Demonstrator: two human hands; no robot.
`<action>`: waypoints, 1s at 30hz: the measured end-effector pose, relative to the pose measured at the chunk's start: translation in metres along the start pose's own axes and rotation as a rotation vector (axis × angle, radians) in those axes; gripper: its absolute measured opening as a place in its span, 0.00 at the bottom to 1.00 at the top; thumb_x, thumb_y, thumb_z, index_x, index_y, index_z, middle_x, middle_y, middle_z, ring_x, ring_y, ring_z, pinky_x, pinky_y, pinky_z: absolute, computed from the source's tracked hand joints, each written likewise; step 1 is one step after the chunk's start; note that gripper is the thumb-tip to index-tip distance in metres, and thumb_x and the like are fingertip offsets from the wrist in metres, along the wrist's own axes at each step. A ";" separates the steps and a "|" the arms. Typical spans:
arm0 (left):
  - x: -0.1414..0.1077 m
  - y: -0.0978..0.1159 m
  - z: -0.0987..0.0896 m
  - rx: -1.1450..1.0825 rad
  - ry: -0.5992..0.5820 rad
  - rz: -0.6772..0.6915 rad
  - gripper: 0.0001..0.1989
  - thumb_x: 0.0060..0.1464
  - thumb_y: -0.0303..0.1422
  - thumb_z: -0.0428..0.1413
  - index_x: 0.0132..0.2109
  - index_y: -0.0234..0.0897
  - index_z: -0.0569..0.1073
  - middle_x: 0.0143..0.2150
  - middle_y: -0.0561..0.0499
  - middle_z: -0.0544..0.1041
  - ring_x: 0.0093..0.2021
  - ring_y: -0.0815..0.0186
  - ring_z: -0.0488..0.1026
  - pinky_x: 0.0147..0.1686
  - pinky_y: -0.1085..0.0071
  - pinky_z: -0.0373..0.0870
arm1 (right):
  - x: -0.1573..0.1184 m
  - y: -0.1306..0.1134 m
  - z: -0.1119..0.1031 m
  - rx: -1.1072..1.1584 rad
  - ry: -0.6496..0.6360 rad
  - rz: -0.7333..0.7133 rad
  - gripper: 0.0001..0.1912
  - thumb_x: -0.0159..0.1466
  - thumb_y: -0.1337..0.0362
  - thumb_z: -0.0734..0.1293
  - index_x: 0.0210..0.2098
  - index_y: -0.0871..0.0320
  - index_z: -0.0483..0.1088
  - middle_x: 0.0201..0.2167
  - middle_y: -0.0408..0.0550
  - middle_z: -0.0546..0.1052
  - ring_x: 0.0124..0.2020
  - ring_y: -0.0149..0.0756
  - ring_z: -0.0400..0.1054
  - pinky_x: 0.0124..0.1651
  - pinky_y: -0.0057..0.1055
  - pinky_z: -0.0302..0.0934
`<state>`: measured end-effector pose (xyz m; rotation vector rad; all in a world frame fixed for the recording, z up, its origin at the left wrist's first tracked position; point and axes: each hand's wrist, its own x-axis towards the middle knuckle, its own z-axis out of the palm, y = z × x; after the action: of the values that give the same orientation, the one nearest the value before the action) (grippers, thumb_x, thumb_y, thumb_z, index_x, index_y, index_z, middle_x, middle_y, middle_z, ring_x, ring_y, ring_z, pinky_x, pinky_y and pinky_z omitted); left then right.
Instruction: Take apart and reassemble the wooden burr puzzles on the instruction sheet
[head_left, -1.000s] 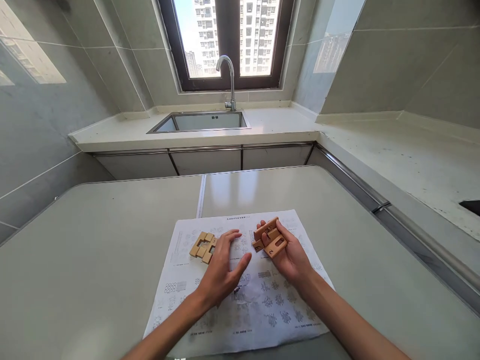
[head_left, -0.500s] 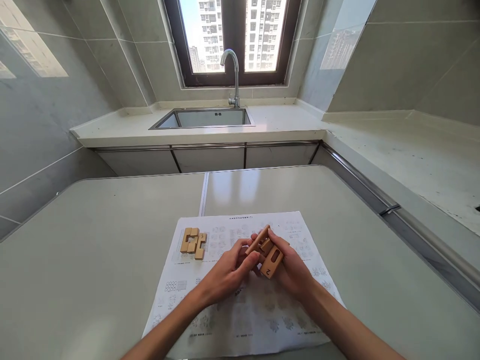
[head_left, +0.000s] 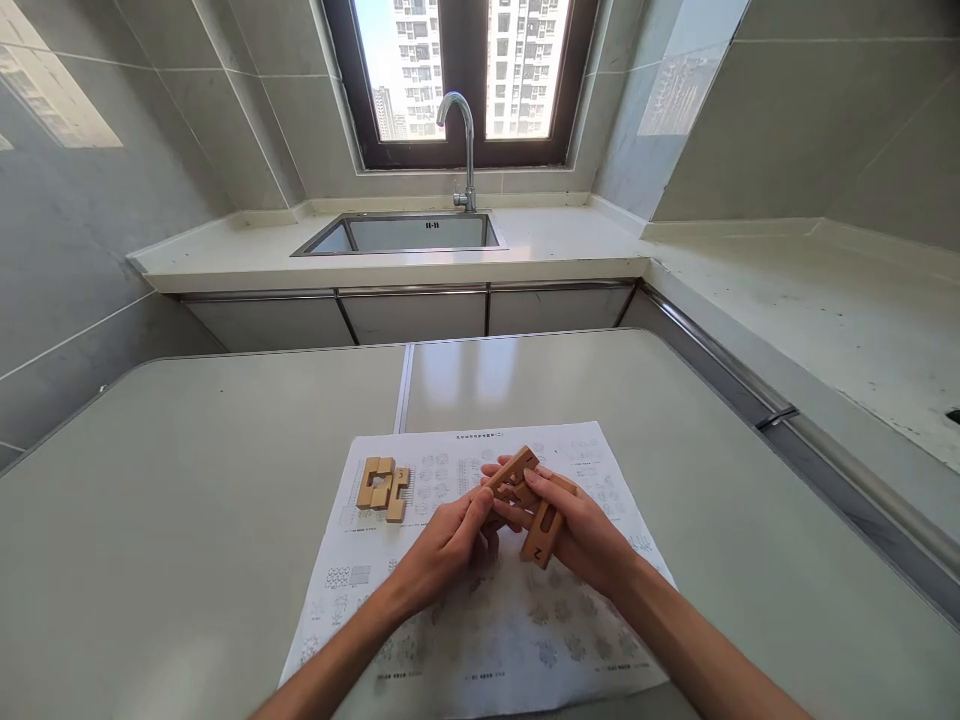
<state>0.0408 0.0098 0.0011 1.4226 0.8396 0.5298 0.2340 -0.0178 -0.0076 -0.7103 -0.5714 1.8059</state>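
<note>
A grey tiled wall (head_left: 75, 220) stands well to the left of a printed paper sheet (head_left: 352, 545), which lies flat on a pale table (head_left: 187, 500) and serves as the reference point here. On the sheet's upper left part, pale wooden blocks (head_left: 382, 495) with cut-out notches lie close together. Well beyond the sheet, a metal sink (head_left: 420, 235) is set into a counter. The person's left hand (head_left: 446, 545) is over the middle of the sheet, thumb and fingers gripping the near end of a reddish-brown wooden bar (head_left: 517, 466) marked 1. Farther back than the sink, a curved faucet (head_left: 469, 150) rises before a dark-framed window (head_left: 465, 80). Just right of the sheet's middle, above the paper, is a slotted wooden piece (head_left: 540, 545) marked 2, held by the right hand (head_left: 581, 525), whose finger also touches the bar. Whether bar and slotted piece interlock cannot be told, as fingers cover the spot. Well right of the sheet runs a white countertop (head_left: 825, 310).
</note>
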 end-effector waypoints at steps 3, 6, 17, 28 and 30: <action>0.000 -0.002 0.002 0.030 0.064 -0.001 0.31 0.71 0.57 0.42 0.38 0.36 0.74 0.27 0.54 0.68 0.28 0.66 0.64 0.31 0.69 0.62 | 0.000 -0.003 0.002 -0.069 -0.024 -0.013 0.17 0.70 0.55 0.73 0.54 0.56 0.80 0.62 0.55 0.78 0.61 0.50 0.74 0.68 0.47 0.63; -0.001 -0.003 0.003 0.079 0.119 -0.002 0.30 0.71 0.56 0.42 0.35 0.36 0.72 0.28 0.52 0.71 0.29 0.65 0.66 0.32 0.68 0.62 | -0.001 -0.004 0.002 -0.165 -0.016 -0.002 0.18 0.71 0.54 0.72 0.57 0.53 0.79 0.64 0.53 0.76 0.53 0.48 0.79 0.62 0.46 0.67; -0.003 -0.004 0.003 0.134 0.303 0.128 0.26 0.73 0.50 0.45 0.38 0.36 0.76 0.33 0.49 0.76 0.36 0.61 0.73 0.38 0.68 0.67 | -0.004 -0.013 0.006 -0.326 0.126 -0.026 0.25 0.66 0.48 0.74 0.58 0.51 0.77 0.54 0.51 0.83 0.30 0.35 0.79 0.45 0.37 0.74; -0.004 -0.004 -0.002 -0.048 0.429 0.177 0.18 0.68 0.45 0.54 0.47 0.35 0.79 0.37 0.47 0.80 0.32 0.63 0.76 0.38 0.65 0.74 | 0.009 -0.007 -0.009 -0.079 0.339 -0.164 0.15 0.64 0.53 0.78 0.46 0.54 0.79 0.54 0.52 0.83 0.57 0.46 0.77 0.34 0.25 0.71; -0.005 -0.006 -0.004 -0.083 0.426 0.198 0.17 0.66 0.44 0.55 0.42 0.35 0.79 0.32 0.50 0.77 0.28 0.64 0.73 0.37 0.65 0.73 | 0.012 -0.006 -0.014 -0.026 0.348 -0.174 0.15 0.63 0.54 0.79 0.44 0.55 0.79 0.54 0.53 0.83 0.56 0.45 0.77 0.32 0.23 0.70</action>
<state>0.0334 0.0077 -0.0034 1.3429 1.0020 1.0328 0.2447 -0.0042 -0.0154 -0.9387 -0.4103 1.4741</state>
